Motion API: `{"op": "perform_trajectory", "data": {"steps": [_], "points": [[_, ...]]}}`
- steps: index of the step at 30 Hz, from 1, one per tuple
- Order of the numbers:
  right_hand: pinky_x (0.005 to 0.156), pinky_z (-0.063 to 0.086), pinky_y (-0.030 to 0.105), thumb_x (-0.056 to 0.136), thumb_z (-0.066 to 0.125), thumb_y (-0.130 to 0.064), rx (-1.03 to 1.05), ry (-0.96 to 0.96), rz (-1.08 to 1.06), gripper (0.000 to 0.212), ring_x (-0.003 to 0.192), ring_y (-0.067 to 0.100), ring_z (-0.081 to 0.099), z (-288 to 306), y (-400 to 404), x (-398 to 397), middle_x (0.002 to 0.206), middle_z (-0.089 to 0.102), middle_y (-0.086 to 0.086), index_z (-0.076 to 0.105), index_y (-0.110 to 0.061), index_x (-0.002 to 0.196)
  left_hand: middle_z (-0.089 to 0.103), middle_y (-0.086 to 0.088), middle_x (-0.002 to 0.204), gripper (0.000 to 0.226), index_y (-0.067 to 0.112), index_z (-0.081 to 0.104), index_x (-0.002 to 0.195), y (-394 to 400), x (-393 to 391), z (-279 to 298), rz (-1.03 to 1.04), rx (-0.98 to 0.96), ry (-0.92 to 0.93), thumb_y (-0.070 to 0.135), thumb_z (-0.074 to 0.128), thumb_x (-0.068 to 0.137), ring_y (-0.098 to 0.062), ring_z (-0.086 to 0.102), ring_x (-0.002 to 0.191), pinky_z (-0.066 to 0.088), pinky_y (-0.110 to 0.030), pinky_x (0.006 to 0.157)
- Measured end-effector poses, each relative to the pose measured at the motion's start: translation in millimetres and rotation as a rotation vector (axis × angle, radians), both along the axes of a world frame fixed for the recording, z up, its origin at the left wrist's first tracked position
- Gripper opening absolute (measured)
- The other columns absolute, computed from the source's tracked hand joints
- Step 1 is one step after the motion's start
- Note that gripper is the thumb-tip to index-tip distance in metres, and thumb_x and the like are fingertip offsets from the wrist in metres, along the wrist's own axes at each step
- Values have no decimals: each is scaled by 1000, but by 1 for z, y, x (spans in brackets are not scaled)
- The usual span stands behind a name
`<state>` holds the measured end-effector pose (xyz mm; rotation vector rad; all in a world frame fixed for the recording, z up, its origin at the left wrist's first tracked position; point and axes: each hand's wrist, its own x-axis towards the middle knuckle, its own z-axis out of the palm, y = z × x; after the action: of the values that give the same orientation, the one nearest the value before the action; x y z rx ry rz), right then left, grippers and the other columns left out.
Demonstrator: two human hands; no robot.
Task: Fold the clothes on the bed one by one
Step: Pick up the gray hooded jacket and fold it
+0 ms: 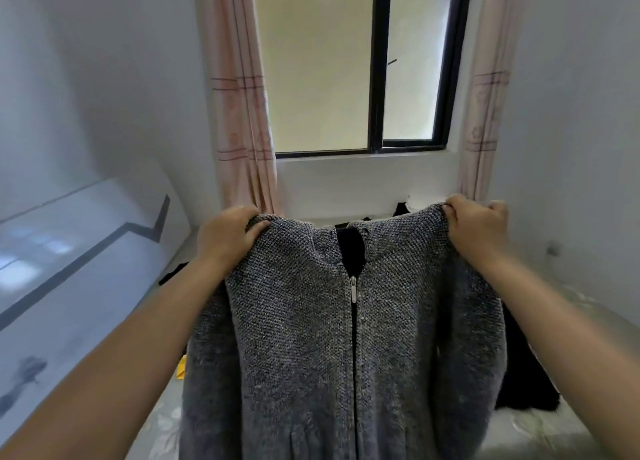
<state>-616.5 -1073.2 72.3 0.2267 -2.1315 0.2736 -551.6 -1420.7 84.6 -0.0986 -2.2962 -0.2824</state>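
While both arms are stretched forward, this is how things stand:

Garment in hand: one grey, coarse-knit zip-front cardigan [311,338], held up in the air by its shoulders, front toward the camera, body and sleeves hanging straight down over the bed.
Left hand [227,234]: closed, fingers curled over the top edge of the cardigan's left-side shoulder, pinching the knit.
Right hand [479,226]: closed in the same way on the other shoulder, knuckles up.
Zip: one silver metal zip pull [353,288], sitting a little below the collar; the zip looks closed from there down and open above it, showing dark lining.
Step in hand: judged to be the lift-and-spread at the start of a fold, with the cardigan hung out flat and not yet folded.
Next move calls for: probably lowering it evenly onto the pale floral-printed bed sheet [162,425], both shoulders level, so the sleeves can be turned in; the heavy knit may sag or twist if one side drops first.
Other clothes, counted: at least one black garment [523,366] lying on the bed to the right behind the cardigan, and one small yellow item [181,368] peeking out at the left; black scraps farther back cannot be counted apart.
Room: one black-framed window [377,79], two pink curtains [239,113].
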Motion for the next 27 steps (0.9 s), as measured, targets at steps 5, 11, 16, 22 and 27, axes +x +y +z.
{"op": "perform_trajectory", "data": {"steps": [5, 11, 16, 22, 27], "points": [[73, 22, 37, 91, 47, -8, 66, -108, 27, 20, 58, 38, 59, -27, 9, -65, 72, 66, 26, 62, 5, 87, 67, -21, 86, 24, 0, 67, 96, 4, -56, -29, 8, -103, -68, 21, 64, 85, -37, 63, 78, 45, -39, 58], [82, 19, 36, 94, 43, -10, 107, -316, 90, 20, 77, 37, 63, -103, 3, -204, 86, 67, 25, 60, 1, 92, 66, -20, 89, 28, 1, 64, 91, 2, -182, -103, 91, -121, -304, 28, 58, 88, -35, 61, 84, 46, -41, 64], [82, 19, 35, 96, 40, -13, 105, -523, 132, 23, 81, 37, 61, -175, -20, -294, 88, 68, 22, 59, 0, 98, 62, -20, 93, 30, 2, 58, 92, 5, -270, -173, 189, -94, -502, 32, 54, 90, -36, 59, 89, 41, -38, 62], [82, 18, 36, 95, 41, -12, 118, -749, 159, 21, 76, 34, 60, -279, -44, -338, 83, 67, 22, 59, 0, 96, 62, -18, 93, 33, 2, 55, 94, -3, -308, -277, 272, -10, -713, 34, 51, 91, -35, 58, 87, 37, -38, 60], [81, 22, 34, 97, 38, -18, 310, -1066, 87, 21, 85, 29, 61, -357, -31, -320, 90, 68, 15, 57, -7, 100, 62, -17, 92, 29, 6, 53, 90, -6, -308, -354, 168, 7, -1050, 35, 51, 91, -34, 57, 89, 35, -35, 62]]}}
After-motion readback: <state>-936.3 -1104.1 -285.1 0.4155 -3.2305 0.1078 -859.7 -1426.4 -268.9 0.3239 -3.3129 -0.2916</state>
